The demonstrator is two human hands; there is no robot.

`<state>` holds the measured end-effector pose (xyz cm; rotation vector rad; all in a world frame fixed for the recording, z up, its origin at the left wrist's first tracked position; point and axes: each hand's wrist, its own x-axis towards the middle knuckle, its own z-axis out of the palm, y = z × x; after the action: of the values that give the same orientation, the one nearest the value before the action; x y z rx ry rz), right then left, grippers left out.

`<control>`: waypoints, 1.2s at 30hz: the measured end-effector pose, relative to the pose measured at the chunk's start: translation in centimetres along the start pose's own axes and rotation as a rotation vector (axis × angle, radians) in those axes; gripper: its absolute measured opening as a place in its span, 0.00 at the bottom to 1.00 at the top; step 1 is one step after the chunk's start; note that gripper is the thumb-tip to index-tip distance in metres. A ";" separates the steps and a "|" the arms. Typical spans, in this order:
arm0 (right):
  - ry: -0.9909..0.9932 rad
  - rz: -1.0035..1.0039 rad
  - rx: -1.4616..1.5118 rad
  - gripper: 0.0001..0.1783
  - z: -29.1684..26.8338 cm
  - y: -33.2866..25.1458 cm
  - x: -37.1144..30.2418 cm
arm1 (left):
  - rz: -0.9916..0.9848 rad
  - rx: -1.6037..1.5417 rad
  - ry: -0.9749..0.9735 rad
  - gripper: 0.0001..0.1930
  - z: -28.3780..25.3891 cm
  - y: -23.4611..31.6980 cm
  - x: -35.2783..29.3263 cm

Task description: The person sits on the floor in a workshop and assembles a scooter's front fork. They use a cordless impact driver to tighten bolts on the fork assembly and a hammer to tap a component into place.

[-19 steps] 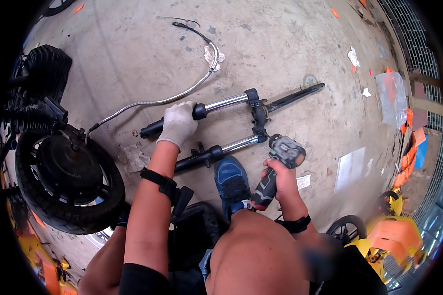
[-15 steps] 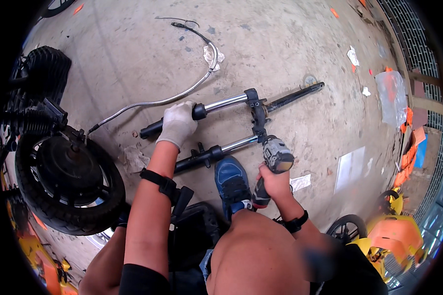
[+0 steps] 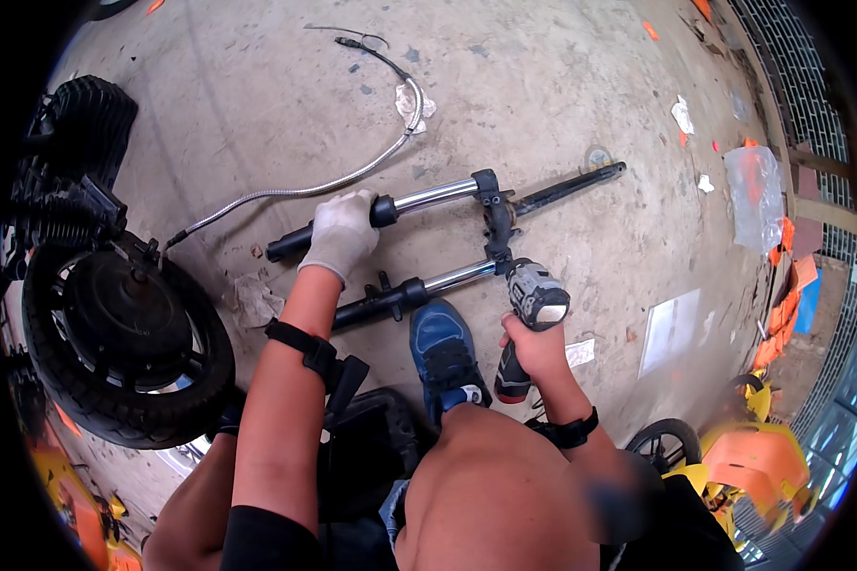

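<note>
A motorcycle front fork (image 3: pixel 433 197) lies on the concrete floor, its two chrome and black legs joined by a clamp (image 3: pixel 497 221) with a dark steering stem (image 3: pixel 573 188) pointing away to the right. My left hand (image 3: pixel 345 228), in a white work glove, is closed around the black tube of the far leg. In my bare right hand (image 3: pixel 535 347) is a grey and black cordless impact driver (image 3: pixel 535 293), gripped by its handle. The driver's front end meets the clamp beside the near leg; its tip and any bolt there are hidden.
My blue shoe (image 3: pixel 443 352) is planted against the near leg. At left stands a black wheel with hub (image 3: pixel 129 319). Beyond the fork lies a braided silver cable (image 3: pixel 305 198). A white sheet (image 3: pixel 669 331), a plastic bag (image 3: pixel 755 195) and a yellow-orange vehicle (image 3: pixel 747 466) are at right.
The view has shifted slightly. Both hands keep their holds, the left on the fork leg and the right on the impact driver, which stays at the clamp with its handle slightly turned.
</note>
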<state>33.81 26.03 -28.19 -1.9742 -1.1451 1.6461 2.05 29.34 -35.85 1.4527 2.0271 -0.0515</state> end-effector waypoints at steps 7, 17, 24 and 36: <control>-0.042 0.059 0.142 0.09 -0.7 -1.8 0.2 | 0.010 -0.009 0.068 0.18 0.2 0.0 -0.1; -0.018 -0.051 -0.151 0.08 -0.1 1.1 0.2 | -0.002 -0.006 0.029 0.20 -0.2 0.1 -0.3; -0.094 0.119 0.109 0.07 -2.0 -3.4 0.6 | -0.021 0.017 0.014 0.20 -0.4 0.1 -0.4; -0.194 0.039 -0.039 0.18 -2.8 -3.5 1.5 | -0.018 -0.015 0.063 0.20 -0.2 0.3 -0.5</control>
<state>35.15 29.95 -25.97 -1.9044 -1.2223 1.8826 2.35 29.10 -35.33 1.4432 2.0868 0.0018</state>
